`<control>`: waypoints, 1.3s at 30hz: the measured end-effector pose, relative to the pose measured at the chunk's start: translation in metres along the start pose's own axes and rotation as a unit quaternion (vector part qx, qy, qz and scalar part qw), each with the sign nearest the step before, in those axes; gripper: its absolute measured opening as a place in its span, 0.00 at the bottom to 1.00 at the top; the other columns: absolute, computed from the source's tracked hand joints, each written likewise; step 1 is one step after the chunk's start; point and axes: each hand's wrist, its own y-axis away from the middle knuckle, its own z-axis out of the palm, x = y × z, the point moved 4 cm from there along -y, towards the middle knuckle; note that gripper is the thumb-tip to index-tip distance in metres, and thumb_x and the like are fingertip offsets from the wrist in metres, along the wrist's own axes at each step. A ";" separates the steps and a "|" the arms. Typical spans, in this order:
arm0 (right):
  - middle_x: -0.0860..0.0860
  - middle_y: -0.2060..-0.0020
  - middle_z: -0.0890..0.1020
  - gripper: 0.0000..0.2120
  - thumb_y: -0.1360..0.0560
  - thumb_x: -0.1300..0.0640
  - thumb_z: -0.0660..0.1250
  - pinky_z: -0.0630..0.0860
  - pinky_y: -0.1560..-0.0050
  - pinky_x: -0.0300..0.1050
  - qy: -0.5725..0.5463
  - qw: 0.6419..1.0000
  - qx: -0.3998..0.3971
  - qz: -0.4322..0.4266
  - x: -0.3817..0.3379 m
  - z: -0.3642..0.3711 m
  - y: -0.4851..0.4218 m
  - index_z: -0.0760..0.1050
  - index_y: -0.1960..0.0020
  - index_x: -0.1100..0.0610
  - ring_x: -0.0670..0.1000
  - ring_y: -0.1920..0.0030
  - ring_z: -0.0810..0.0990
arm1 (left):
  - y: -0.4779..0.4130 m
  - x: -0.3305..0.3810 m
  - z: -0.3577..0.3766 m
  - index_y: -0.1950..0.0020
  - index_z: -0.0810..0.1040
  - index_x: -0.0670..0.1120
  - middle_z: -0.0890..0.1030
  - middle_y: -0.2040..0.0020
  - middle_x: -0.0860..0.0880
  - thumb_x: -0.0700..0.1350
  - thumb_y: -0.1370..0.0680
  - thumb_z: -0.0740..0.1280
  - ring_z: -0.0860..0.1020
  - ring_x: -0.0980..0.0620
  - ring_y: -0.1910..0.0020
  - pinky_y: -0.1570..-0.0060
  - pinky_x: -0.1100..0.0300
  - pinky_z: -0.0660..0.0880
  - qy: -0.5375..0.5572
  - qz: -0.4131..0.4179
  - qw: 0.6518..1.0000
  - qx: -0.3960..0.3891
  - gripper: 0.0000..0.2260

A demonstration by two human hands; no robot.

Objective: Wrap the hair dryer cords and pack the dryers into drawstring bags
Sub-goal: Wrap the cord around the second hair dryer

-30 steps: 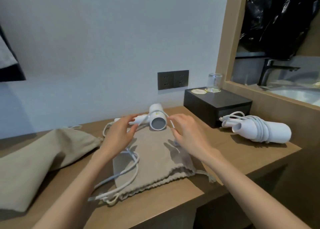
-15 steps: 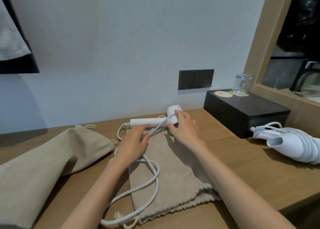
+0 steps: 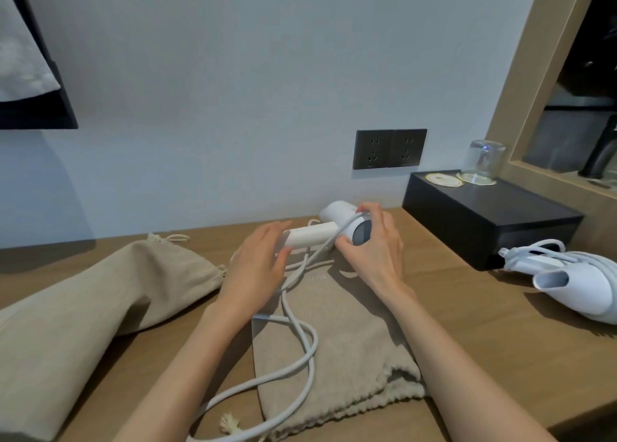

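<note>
A white hair dryer (image 3: pixel 334 225) lies at the back of the wooden counter (image 3: pixel 467 311), its handle pointing left. My right hand (image 3: pixel 374 251) grips the dryer's head, fingers curled round it. My left hand (image 3: pixel 257 268) holds the end of the handle. The dryer's white cord (image 3: pixel 300 338) runs loose in a loop over a flat beige drawstring bag (image 3: pixel 344 358) toward the front edge. A second white dryer (image 3: pixel 574 281) with its cord wound round it lies at the right. Another beige drawstring bag (image 3: pixel 83 308) lies at the left.
A black box (image 3: pixel 490 218) stands at the back right with an upturned glass (image 3: pixel 484 162) and a coaster (image 3: pixel 442 179) on it. A dark double socket (image 3: pixel 389 148) is on the wall. A wood-framed opening (image 3: pixel 521 107) rises at the right.
Both hands have closed onto the dryer and turned it, so its round end now faces me. The view has shifted left and closer.
</note>
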 end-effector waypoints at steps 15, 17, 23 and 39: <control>0.58 0.35 0.66 0.22 0.26 0.50 0.70 0.73 0.55 0.29 -0.152 0.956 0.109 -0.225 -0.040 -0.013 0.003 0.61 0.40 0.51 0.37 0.43 0.69 | 0.006 0.015 -0.040 0.28 0.62 0.55 0.78 0.53 0.48 0.54 0.22 0.64 0.79 0.45 0.65 0.73 0.56 0.71 -0.242 0.046 0.966 0.080 0.24; 0.61 0.39 0.69 0.09 0.21 0.54 0.61 0.70 0.50 0.27 -0.177 0.950 0.122 -0.227 -0.045 -0.019 0.002 0.64 0.43 0.53 0.34 0.45 0.70 | 0.003 0.010 -0.048 0.27 0.63 0.56 0.77 0.47 0.49 0.57 0.21 0.62 0.80 0.44 0.57 0.65 0.52 0.75 -0.163 -0.028 0.982 0.090 0.23; 0.49 0.47 0.76 0.16 0.18 0.51 0.54 0.73 0.47 0.37 -0.059 0.985 0.045 -0.156 -0.035 -0.014 0.001 0.77 0.50 0.57 0.44 0.46 0.72 | -0.002 -0.006 -0.065 0.35 0.72 0.57 0.80 0.50 0.52 0.53 0.21 0.66 0.76 0.53 0.64 0.64 0.53 0.76 0.202 -0.153 0.964 0.080 0.15; 0.32 0.49 0.74 0.22 0.33 0.35 0.68 0.76 0.60 0.30 -0.215 0.963 -0.150 -0.061 -0.037 -0.022 -0.012 0.65 0.42 0.32 0.36 0.47 0.76 | 0.012 0.027 -0.051 0.36 0.74 0.47 0.80 0.54 0.44 0.50 0.25 0.66 0.68 0.53 0.77 0.78 0.65 0.68 0.434 -0.174 0.837 -0.285 0.19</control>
